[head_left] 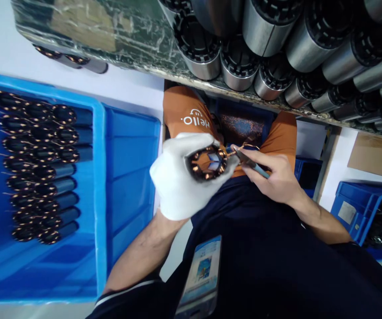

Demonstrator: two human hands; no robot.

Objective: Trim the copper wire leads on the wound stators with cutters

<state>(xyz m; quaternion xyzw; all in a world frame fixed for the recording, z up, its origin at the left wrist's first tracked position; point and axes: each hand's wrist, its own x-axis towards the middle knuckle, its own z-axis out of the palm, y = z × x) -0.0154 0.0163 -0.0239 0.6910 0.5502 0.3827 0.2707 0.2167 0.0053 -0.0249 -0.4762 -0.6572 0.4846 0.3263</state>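
Okay, gloved left hand [181, 188] curled firmly around a copper-wound core [196, 169] at frame centre, right hand [277, 175] pinching a blue-handled tool [253, 165] by its wire [251, 145], so a slipped tip or hard tug could nick the wire; similar cores [65, 170] fill rows in the blue crate [99, 199], frame left.

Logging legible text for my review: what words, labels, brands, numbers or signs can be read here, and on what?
"Hello." with a smiley, upside down: orange trouser leg.
Too small to read: the chest-worn phone or badge.
Too blurred to read: white label on the right-hand blue bin.
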